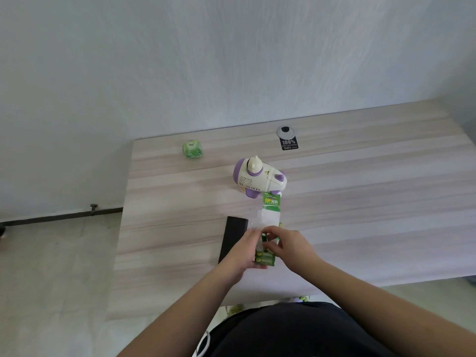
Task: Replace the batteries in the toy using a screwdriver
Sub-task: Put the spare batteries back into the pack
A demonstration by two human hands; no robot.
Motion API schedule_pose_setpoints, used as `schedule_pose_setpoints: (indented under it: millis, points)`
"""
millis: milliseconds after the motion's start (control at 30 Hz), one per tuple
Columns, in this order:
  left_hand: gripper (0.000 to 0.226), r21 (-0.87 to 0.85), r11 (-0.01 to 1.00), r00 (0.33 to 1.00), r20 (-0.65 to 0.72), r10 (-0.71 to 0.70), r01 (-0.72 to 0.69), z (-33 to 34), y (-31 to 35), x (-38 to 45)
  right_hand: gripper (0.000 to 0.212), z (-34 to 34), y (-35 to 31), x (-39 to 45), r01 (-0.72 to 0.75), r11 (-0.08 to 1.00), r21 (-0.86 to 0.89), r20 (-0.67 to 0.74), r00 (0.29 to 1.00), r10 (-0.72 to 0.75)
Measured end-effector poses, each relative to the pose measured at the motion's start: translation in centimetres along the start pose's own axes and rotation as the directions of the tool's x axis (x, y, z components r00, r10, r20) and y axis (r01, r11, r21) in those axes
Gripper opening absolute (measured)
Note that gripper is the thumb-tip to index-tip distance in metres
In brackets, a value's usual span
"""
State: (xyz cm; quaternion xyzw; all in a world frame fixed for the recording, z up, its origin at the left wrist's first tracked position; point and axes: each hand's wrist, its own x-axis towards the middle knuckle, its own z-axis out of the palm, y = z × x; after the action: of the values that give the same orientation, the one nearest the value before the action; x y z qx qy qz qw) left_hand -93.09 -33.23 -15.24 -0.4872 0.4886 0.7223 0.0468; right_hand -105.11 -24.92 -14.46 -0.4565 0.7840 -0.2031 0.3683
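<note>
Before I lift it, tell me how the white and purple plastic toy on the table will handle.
The white and purple plastic toy looks like hard moulded plastic, so probably stiff, and light for its bulk. Its rounded body lies on the pale wood-grain table, so a push may rock or roll it. The smooth shell could be slippery; grip it around the middle.

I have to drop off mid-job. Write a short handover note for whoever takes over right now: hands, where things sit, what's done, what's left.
Left hand holds the green battery pack from its left side, low over the table.
Right hand pinches at the pack's plastic with its fingers, apparently opening it.
The purple and white toy lies just beyond the pack, untouched.
A black flat case lies left of the hands; no screwdriver in view.
Done: pack picked up. Left: free the batteries, unscrew the toy's cover, swap batteries, close it.
</note>
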Motion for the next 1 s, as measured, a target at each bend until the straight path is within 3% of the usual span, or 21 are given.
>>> schedule_pose_setpoints:
  millis: [167, 733, 1000]
  points:
    - [0.027, 0.01, 1.0, 0.999, -0.027, -0.017, 0.017, -0.3, -0.4, -0.5, 0.036, -0.2, -0.1, -0.2, 0.033, 0.991, -0.133, 0.077, 0.997, -0.023]
    - [0.027, 0.008, 1.0, 0.999, -0.03, -0.023, 0.024, 0.2, -1.0, -1.3, 0.019, 0.4, 0.3, -0.8, 0.054, 0.959, -0.279, 0.05, 0.998, -0.042]
    - [0.025, -0.006, 1.0, 0.999, -0.03, -0.017, 0.017, 0.7, -1.1, -1.5, 0.03, 1.2, 0.2, -0.3, 0.148, 0.831, -0.536, 0.115, 0.988, -0.101]
